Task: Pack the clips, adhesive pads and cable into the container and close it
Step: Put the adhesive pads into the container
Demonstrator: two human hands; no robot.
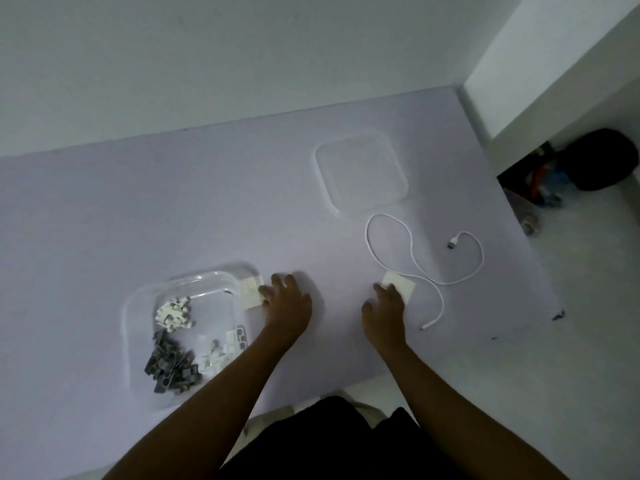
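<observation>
A clear plastic container (pixel 138 306) sits at the left of a lilac mat and holds white clips (pixel 174 312), dark clips (pixel 171 367) and more white pieces (pixel 216 353). My left hand (pixel 287 303) lies just right of it, fingers spread, fingertips touching a sheet of adhesive pads (pixel 252 292) at the container's right rim. My right hand (pixel 384 308) rests its fingertips on a second pale pad sheet (pixel 401 285). A white cable (pixel 412 251) loops loosely to the right of that sheet. The clear lid (pixel 362 171) lies flat further back.
The lilac mat (pixel 173 209) ends at a white wall behind and a white ledge at the right. Dark clutter (pixel 588 168) sits in a gap at the far right. My dark-clothed lap fills the bottom edge.
</observation>
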